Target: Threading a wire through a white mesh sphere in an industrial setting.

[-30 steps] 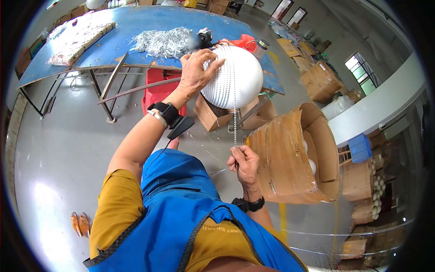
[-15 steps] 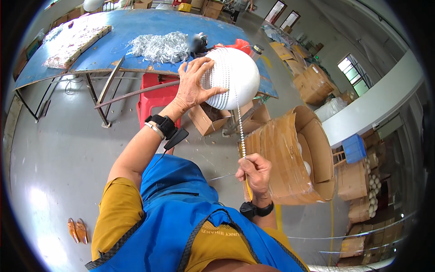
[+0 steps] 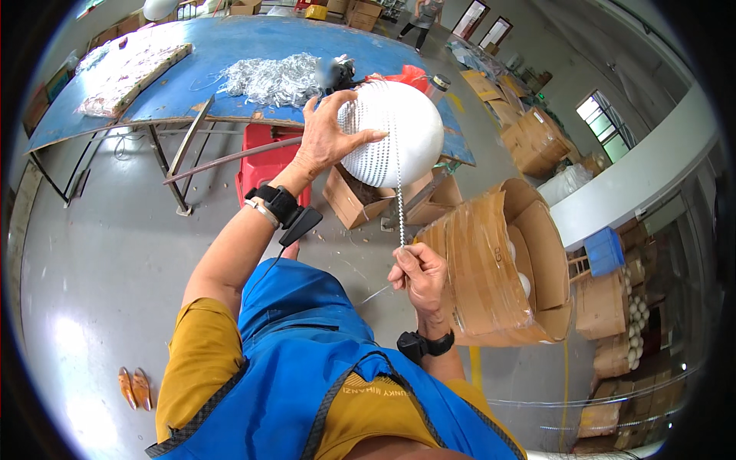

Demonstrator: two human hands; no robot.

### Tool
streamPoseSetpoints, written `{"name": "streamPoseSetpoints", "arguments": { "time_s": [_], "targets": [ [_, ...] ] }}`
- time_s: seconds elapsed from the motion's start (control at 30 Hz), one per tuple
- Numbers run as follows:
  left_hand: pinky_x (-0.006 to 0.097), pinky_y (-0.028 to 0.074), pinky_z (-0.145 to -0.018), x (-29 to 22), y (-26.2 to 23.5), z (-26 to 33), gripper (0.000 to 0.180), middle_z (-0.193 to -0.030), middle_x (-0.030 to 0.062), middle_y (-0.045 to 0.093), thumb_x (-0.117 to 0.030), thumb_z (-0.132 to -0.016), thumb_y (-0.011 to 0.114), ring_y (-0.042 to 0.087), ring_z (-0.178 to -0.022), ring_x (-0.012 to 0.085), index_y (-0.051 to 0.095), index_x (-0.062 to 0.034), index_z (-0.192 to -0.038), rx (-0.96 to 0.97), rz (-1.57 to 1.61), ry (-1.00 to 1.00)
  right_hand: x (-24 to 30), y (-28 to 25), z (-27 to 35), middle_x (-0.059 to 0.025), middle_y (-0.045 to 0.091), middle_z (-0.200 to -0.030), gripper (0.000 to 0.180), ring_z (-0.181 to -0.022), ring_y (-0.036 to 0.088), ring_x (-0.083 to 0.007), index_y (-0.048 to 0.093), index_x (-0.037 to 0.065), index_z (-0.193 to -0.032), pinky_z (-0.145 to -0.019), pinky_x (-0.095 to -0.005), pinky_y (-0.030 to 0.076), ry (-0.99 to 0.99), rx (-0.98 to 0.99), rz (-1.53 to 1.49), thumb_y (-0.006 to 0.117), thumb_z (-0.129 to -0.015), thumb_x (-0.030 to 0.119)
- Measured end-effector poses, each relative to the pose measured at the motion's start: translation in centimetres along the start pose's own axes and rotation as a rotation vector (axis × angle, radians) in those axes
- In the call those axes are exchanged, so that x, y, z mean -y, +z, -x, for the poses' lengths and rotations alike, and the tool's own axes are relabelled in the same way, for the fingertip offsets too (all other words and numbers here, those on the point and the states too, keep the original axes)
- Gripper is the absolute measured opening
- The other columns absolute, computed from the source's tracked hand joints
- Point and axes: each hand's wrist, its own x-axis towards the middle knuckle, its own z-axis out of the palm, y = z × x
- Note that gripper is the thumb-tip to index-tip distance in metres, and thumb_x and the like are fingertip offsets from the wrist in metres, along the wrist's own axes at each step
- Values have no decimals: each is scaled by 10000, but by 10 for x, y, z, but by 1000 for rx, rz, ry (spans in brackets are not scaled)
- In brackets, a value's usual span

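A large white ball (image 3: 418,126) sits at the near edge of the blue table, its left side covered with rows of silvery beads. My left hand (image 3: 333,136) grips that left side, fingers over the top and thumb pressed on the beaded rows. From the ball a strand of silver beads (image 3: 400,207) runs taut down to my right hand (image 3: 422,272). That hand is closed, pinching the strand between thumb and fingers. A thin loose end trails out to its left. What supports the ball underneath is hidden.
On the blue table (image 3: 222,46) lie a heap of silvery strands (image 3: 272,80) and a flat, light-coloured pack (image 3: 138,80). A metal rod (image 3: 230,161) juts out beside a red stool (image 3: 264,165). To the right stands a big open carton (image 3: 483,268) containing white balls. Another person (image 3: 423,19) walks far back.
My right hand has moved up and slightly left, so the span of beads to the ball looks shorter. The left hand keeps its hold. The far person shows more fully.
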Motion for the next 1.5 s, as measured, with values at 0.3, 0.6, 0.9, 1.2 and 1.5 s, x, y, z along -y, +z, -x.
{"name": "streamPoseSetpoints", "arguments": {
  "time_s": [0.3,0.6,0.9,1.2,1.5],
  "targets": [
    [442,257,-931,11,8,-7,592,-1006,66,564,-532,-590,728,504,-993,239,587,-78,-944,-122,29,93,-6,4,-14,-60,576,-594,169,-475,492,-68,557,2,-850,-429,-174,380,23,10,20,545,-875,169],
    [540,133,-997,20,14,14,705,-1175,113,521,-593,-654,636,446,-1144,233,535,-63,-1108,2,-75,104,-19,3,-23,-58,576,-597,188,-474,493,-69,556,-6,-858,-433,-174,383,25,-15,6,534,-881,179],
    [544,102,-1007,5,0,-4,849,-1233,188,441,-642,-628,623,344,-1226,304,434,-47,-1204,105,1,5,-17,1,-5,-68,581,-605,173,-479,511,-83,565,-13,-859,-428,-187,392,24,-10,56,532,-878,156],
    [469,364,-892,3,4,-8,579,-1085,154,534,-465,-643,720,464,-1075,293,568,-50,-1017,-142,76,120,-10,-3,26,-87,594,-603,168,-476,538,-108,579,-31,-848,-421,-202,413,105,111,103,543,-865,132],
    [548,144,-976,12,9,7,635,-1215,142,468,-535,-754,564,398,-1165,262,501,-50,-1159,42,-17,98,-17,4,21,-90,597,-606,160,-483,543,-106,581,-31,-858,-433,-201,426,86,92,95,534,-869,122]
  ]
}}
